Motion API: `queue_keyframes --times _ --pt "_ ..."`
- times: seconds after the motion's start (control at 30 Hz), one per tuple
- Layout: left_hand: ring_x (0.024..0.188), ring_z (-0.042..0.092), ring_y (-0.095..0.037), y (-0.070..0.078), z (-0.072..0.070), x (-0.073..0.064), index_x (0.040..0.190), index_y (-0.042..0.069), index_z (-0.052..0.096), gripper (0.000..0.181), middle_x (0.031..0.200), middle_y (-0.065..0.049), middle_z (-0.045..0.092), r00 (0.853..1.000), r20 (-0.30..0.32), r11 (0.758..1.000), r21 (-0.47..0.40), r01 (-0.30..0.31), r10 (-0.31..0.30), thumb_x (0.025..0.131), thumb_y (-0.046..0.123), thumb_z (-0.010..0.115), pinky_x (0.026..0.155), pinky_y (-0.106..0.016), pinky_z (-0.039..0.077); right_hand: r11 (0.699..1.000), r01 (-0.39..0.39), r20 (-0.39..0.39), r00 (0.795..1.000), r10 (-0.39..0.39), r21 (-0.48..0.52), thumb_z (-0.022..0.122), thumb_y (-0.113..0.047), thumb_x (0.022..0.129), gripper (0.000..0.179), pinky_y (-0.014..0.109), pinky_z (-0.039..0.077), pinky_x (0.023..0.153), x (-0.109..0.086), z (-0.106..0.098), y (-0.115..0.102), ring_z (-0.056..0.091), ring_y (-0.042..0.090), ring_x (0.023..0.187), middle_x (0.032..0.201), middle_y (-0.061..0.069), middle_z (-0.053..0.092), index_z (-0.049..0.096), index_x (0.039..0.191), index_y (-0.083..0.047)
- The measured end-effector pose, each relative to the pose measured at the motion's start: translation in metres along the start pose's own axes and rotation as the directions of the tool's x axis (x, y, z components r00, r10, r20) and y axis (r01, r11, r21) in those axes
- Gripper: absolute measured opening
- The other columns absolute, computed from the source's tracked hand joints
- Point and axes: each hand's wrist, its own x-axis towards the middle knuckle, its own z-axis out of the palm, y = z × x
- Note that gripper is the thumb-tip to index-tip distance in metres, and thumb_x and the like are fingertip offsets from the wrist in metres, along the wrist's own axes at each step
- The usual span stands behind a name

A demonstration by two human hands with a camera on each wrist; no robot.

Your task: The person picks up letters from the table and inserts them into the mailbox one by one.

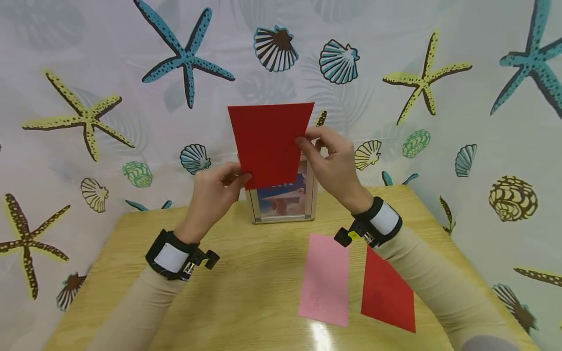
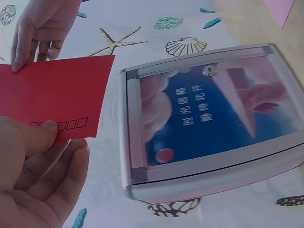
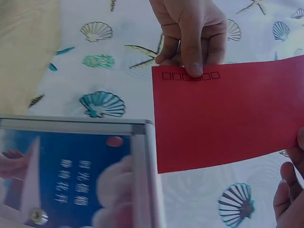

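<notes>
Both hands hold up a red envelope [image 1: 270, 146] in front of the patterned backdrop. My left hand [image 1: 215, 197] pinches its lower left corner, the thumb lying over a row of small printed squares in the left wrist view. Higher up, my right hand [image 1: 331, 158] pinches the right edge between thumb and fingers. Behind the envelope's lower end stands a letter box [image 1: 285, 218] with a metal-framed front, partly hidden in the head view. Its blue and pink picture panel [image 2: 209, 109] carries white lettering and a small round lock [image 2: 210, 70].
On the wooden table [image 1: 246, 273] lie a pink envelope [image 1: 326, 280] and, right of it, another red envelope [image 1: 388, 292], partly under my right forearm. A white cloth [image 1: 145, 122] printed with starfish and shells hangs behind and beside the table.
</notes>
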Motion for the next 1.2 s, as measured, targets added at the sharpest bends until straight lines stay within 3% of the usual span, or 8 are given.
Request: queue_keyframes --times 0.2,0.43,0.57,0.8,1.2 --pt "0.079 0.07 -0.015 0.003 0.0 0.042 0.109 0.006 0.073 0.019 0.097 -0.009 0.075 1.0 -0.022 1.0 0.023 0.019 -0.019 0.092 0.013 0.067 0.072 -0.037 0.059 0.996 -0.019 -0.069 0.998 0.013 -0.086 0.068 0.001 0.087 0.011 0.032 0.043 0.069 0.029 -0.007 -0.003 0.059 0.021 0.082 0.09 0.016 0.072 0.07 0.098 0.003" --pt "0.091 0.068 -0.015 0.006 0.011 0.071 0.122 0.009 0.063 0.027 0.107 -0.008 0.072 0.994 -0.108 0.999 -0.03 -0.012 0.009 0.095 0.008 0.061 0.079 -0.033 0.058 0.988 -0.083 -0.109 0.992 0.069 -0.13 0.068 0.0 0.088 0.012 0.038 0.045 0.076 0.044 -0.01 -0.007 0.06 0.024 0.089 0.089 0.018 0.072 0.072 0.099 0.003" --pt "0.094 0.068 -0.014 0.006 0.015 0.08 0.116 0.006 0.065 0.021 0.107 -0.008 0.072 0.991 -0.137 1.0 -0.029 -0.005 0.001 0.096 0.009 0.06 0.081 -0.033 0.058 0.98 -0.128 -0.117 0.987 0.111 -0.149 0.066 0.0 0.089 0.014 0.037 0.046 0.08 0.05 -0.012 -0.017 0.06 0.023 0.095 0.095 0.02 0.072 0.071 0.102 0.004" --pt "0.095 0.066 -0.007 0.006 0.016 0.09 0.116 0.009 0.067 0.021 0.109 -0.005 0.072 0.983 -0.178 0.999 -0.038 0.039 -0.045 0.096 0.014 0.062 0.083 -0.027 0.056 0.968 -0.179 -0.113 0.981 0.16 -0.176 0.068 -0.003 0.089 0.017 0.031 0.047 0.079 0.06 -0.017 -0.012 0.056 0.017 0.096 0.096 0.02 0.071 0.072 0.105 0.002" --pt "0.096 0.064 -0.009 -0.002 0.019 0.103 0.111 0.008 0.067 0.017 0.105 -0.004 0.072 0.986 -0.149 0.997 -0.036 0.071 -0.076 0.097 0.013 0.059 0.085 -0.027 0.055 0.965 -0.214 -0.113 0.974 0.199 -0.15 0.067 -0.002 0.089 0.016 0.021 0.045 0.077 0.065 -0.018 -0.006 0.059 0.016 0.093 0.094 0.022 0.07 0.073 0.103 0.004"
